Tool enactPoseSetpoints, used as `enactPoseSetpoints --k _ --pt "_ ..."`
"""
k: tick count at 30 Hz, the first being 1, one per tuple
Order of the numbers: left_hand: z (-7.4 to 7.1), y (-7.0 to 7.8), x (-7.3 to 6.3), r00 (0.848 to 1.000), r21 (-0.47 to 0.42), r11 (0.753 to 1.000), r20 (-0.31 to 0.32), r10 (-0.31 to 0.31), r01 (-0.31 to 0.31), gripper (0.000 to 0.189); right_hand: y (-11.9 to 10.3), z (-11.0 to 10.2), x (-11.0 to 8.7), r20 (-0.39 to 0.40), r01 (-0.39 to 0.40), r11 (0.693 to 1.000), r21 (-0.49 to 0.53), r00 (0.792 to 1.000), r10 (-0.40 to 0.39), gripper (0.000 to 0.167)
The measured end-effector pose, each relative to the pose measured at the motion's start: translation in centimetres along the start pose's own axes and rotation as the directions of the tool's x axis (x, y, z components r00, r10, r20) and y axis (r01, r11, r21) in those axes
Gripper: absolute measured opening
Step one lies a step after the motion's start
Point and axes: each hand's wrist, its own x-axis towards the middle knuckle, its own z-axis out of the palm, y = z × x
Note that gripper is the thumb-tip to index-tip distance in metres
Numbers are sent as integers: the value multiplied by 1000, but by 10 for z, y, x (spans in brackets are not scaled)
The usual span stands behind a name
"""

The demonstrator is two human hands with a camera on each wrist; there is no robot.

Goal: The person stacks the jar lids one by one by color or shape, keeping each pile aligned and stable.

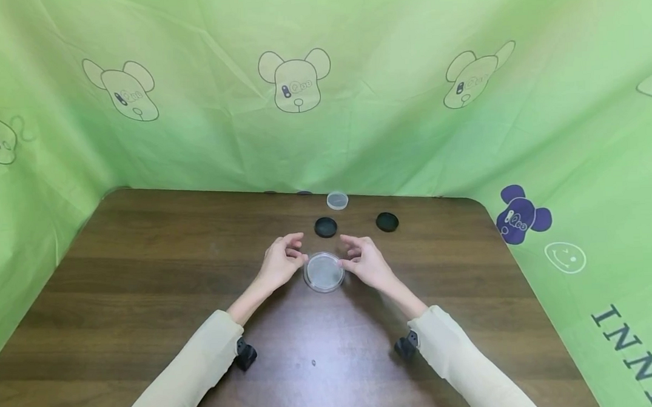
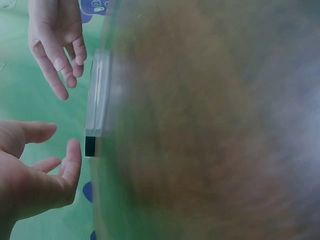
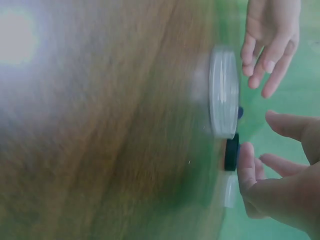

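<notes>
A round clear lidded dish, like a petri dish (image 1: 325,273), lies flat on the table. My left hand (image 1: 282,261) is at its left side and my right hand (image 1: 367,262) at its right, fingers loosely bent and thumbs apart from the forefingers. Both wrist views show gaps between the hands and the dish (image 2: 100,95) (image 3: 224,95); neither hand holds anything. Just behind the dish is a round black disc (image 1: 326,227), and a second black disc (image 1: 387,221) lies farther right. A smaller clear round dish (image 1: 337,200) stands near the back edge.
The brown wooden table (image 1: 144,284) has rounded back corners. Green printed cloth (image 1: 202,124) hangs along its back and sides. A tiny speck (image 1: 313,363) shows on the table near the front, beside a bright reflection.
</notes>
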Motion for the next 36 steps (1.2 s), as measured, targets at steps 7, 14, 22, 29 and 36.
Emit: enactPoseSetpoints --k 7,14,22,29,36 --pt "-6 -2 27 999 57 998 -37 -13 15 47 9 -9 25 -31 19 1000 4 999 -19 57" --pt "0 -5 60 1000 80 996 -19 -23 25 46 22 -20 54 -57 -18 1000 3 998 19 55" --pt "6 -5 91 996 80 993 -18 -87 88 48 22 -29 93 -35 -37 999 16 999 37 55" --pt "17 -6 117 991 50 990 0 -132 131 48 23 -32 120 -50 -97 995 18 994 97 55" --pt "30 -2 137 994 105 989 27 -109 105 49 27 -26 137 -47 -153 988 7 987 153 54"
